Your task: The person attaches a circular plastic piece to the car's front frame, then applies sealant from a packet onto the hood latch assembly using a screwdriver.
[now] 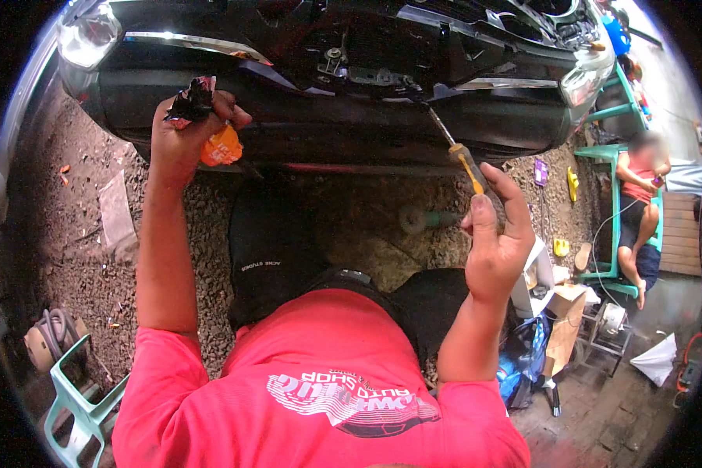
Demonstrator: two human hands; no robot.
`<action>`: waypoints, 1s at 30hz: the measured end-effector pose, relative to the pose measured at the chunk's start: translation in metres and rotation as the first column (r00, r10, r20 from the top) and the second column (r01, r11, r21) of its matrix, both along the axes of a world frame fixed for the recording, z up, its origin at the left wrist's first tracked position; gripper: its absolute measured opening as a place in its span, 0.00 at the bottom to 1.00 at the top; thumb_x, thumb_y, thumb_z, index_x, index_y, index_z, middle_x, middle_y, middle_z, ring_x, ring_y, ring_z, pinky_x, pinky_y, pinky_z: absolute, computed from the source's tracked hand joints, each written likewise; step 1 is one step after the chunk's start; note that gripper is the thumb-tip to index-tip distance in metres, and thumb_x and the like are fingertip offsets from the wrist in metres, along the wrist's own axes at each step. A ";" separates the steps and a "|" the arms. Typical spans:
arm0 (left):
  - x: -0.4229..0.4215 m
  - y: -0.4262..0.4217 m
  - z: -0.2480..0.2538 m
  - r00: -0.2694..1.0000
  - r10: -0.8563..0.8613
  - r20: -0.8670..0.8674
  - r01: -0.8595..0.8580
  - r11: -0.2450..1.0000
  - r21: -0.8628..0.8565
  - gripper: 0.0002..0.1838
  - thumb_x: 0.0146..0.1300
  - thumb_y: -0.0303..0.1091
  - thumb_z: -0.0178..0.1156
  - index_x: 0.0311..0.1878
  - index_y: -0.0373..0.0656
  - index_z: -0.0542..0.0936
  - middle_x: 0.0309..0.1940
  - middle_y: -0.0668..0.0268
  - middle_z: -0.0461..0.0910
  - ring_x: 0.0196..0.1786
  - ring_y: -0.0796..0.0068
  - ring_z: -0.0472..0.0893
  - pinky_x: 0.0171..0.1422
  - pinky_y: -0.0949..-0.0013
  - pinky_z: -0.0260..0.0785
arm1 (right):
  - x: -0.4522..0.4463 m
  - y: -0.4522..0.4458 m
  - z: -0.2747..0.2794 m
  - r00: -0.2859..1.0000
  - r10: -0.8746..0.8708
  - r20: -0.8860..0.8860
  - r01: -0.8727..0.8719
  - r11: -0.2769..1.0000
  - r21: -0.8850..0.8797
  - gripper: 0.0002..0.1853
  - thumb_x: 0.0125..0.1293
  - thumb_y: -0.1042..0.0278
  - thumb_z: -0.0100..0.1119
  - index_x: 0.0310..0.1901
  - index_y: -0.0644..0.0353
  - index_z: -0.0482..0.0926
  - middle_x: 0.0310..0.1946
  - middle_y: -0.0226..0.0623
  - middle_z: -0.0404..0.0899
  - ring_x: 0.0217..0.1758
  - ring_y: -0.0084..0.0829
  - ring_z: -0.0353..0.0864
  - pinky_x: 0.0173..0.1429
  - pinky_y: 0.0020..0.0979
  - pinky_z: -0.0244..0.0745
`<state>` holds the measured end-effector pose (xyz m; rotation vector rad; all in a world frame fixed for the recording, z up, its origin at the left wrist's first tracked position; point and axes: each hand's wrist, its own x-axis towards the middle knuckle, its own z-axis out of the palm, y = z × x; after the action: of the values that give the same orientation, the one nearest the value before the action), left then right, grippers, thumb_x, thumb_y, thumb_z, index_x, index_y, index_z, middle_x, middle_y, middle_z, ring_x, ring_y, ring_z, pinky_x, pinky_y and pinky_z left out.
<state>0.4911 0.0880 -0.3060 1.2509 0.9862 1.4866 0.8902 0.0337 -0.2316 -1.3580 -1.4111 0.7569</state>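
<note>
My right hand [501,230] grips a screwdriver [466,165] by its grey and yellow handle. Its metal shaft points up and left, the tip close to the dark front of a car. Closed around a crumpled black piece with reddish edges [192,101] is my left hand [181,140], raised in front of the bumper [304,125]. A bright orange crumpled thing [222,147] shows just below those fingers; I cannot make out what it is. Between the hands, a metal latch [334,58] sits in the car's open front.
A headlight [88,37] is at the upper left. A green stool [78,398] and a hose reel [53,337] are at lower left. At right, a person [639,187] sits on a green chair, near a cardboard box [565,324] and a yellow item [572,184] on the ground.
</note>
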 end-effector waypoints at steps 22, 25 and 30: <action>0.001 0.000 -0.001 1.000 -0.001 -0.009 0.002 1.000 0.020 0.04 0.61 0.20 0.67 0.39 0.33 0.83 0.40 0.59 0.82 0.45 0.59 0.88 0.54 0.57 0.82 | 0.000 0.019 -0.019 0.816 -0.192 0.544 -0.064 0.907 0.416 0.18 0.65 0.79 0.66 0.57 0.61 0.84 0.47 0.46 0.83 0.52 0.45 0.81 0.59 0.41 0.76; 0.002 -0.001 0.001 1.000 -0.002 -0.008 0.002 1.000 0.016 0.04 0.60 0.19 0.66 0.39 0.33 0.83 0.41 0.59 0.82 0.45 0.58 0.88 0.54 0.56 0.82 | -0.003 0.022 -0.021 0.827 -0.186 0.530 -0.044 0.919 0.391 0.17 0.66 0.78 0.65 0.57 0.62 0.84 0.47 0.46 0.83 0.51 0.46 0.81 0.58 0.42 0.76; 0.003 -0.002 0.000 1.000 0.018 -0.005 -0.018 1.000 0.017 0.05 0.60 0.19 0.66 0.39 0.33 0.83 0.41 0.59 0.82 0.45 0.58 0.89 0.54 0.56 0.82 | -0.010 0.028 -0.024 0.849 -0.177 0.497 -0.030 0.925 0.379 0.18 0.66 0.77 0.65 0.57 0.64 0.83 0.47 0.48 0.84 0.51 0.48 0.83 0.57 0.43 0.77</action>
<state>0.4945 0.0862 -0.3056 1.2617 0.9925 1.5087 0.8804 0.0617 -0.2559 -1.3523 -1.8022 0.0307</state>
